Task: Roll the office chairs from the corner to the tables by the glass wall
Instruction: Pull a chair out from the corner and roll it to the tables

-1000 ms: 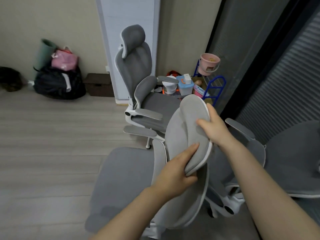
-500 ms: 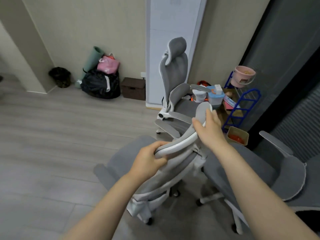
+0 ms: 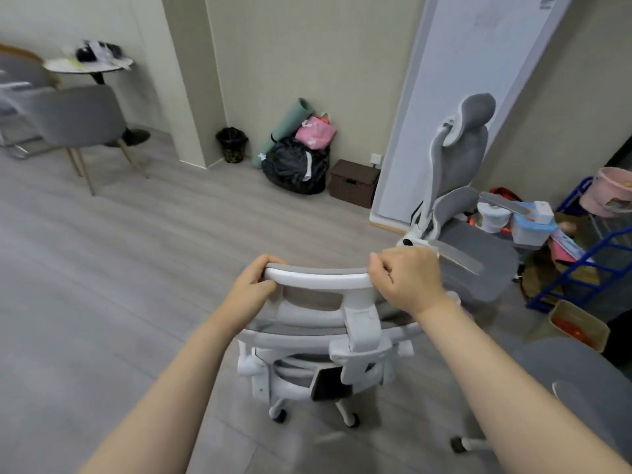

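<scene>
A grey and white office chair (image 3: 359, 340) stands on its castors right in front of me, seen from behind and above. My left hand (image 3: 251, 289) grips the left end of its headrest (image 3: 318, 277). My right hand (image 3: 408, 277) grips the right end of the same headrest. A second grey office chair (image 3: 461, 186) stands upright in the corner at the right, beside a tall white panel (image 3: 455, 107). Part of a third grey chair (image 3: 578, 378) shows at the lower right edge.
A blue rack (image 3: 588, 265) with boxes and a pink bucket (image 3: 612, 193) fills the right corner. A brown box (image 3: 354, 183), black bag (image 3: 295, 165), green mat and small bin (image 3: 232, 144) line the wall. A round table (image 3: 89, 65) and grey dining chair (image 3: 78, 118) stand far left. Open wood floor lies left.
The held chair has swung round so that its back faces me, and my view has turned left toward the open floor. Both hands now grip the headrest's two ends.
</scene>
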A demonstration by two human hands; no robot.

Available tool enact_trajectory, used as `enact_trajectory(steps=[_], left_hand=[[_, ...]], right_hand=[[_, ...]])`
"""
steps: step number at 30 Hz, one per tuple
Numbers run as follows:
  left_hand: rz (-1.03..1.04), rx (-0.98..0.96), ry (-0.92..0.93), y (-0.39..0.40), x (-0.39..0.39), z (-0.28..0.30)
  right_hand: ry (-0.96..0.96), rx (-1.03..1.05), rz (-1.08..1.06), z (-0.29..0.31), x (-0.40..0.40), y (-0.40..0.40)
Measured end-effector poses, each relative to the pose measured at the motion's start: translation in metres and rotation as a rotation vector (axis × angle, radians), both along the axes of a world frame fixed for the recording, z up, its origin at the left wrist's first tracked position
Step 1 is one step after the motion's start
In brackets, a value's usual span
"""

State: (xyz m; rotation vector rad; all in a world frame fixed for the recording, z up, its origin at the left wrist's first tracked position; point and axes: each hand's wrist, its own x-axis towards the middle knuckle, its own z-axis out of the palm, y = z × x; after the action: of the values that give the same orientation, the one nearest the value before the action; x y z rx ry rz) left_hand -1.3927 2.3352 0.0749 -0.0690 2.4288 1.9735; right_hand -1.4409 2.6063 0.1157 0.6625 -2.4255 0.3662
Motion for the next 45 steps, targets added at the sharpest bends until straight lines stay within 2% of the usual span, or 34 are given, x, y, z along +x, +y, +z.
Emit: enact_trajectory(steps=[6, 10, 15, 17, 19, 23, 27, 29, 33, 38, 45], left_hand=[[0.153, 0.028, -0.008, -0.077, 0.017, -0.003], [0.262, 0.079, -0.023, -0.118, 0.026, -0.004], [0.333, 0.281, 0.049, -0.171, 0.039, -0.004], [0.358, 0.274, 0.067, -0.195, 0.043, -0.003], [0.402, 0.175, 0.060, -0.215, 0.045, 0.003], [0.484, -0.148, 0.112, -0.242, 0.046, 0.025], [0.567, -0.691, 0.221, -0.257, 0.042, 0.029], [0.686, -0.876, 0.232, -0.260, 0.040, 0.019], [0.863, -0.969, 0.181, -0.284, 0.037, 0.015], [0.928, -1.040, 0.073, -0.348, 0.043, 0.022], [1.039, -1.080, 0.074, -0.425, 0.054, 0.018]], right_hand=[[0.176, -0.093, 0.090, -0.015, -0.001, -0.090], [0.197, -0.121, 0.150, -0.016, -0.009, -0.139], [0.190, -0.156, 0.243, -0.017, -0.024, -0.203], [0.189, -0.174, 0.289, -0.016, -0.032, -0.231], [0.185, -0.181, 0.345, -0.017, -0.041, -0.258], [0.188, -0.192, 0.438, -0.018, -0.063, -0.313], [0.164, -0.231, 0.593, -0.022, -0.077, -0.369], [0.173, -0.236, 0.715, -0.024, -0.080, -0.396], [0.264, -0.160, 0.815, -0.037, -0.082, -0.449], [0.360, -0.147, 0.864, -0.057, -0.082, -0.521], [0.409, -0.167, 0.914, -0.061, -0.077, -0.616]])
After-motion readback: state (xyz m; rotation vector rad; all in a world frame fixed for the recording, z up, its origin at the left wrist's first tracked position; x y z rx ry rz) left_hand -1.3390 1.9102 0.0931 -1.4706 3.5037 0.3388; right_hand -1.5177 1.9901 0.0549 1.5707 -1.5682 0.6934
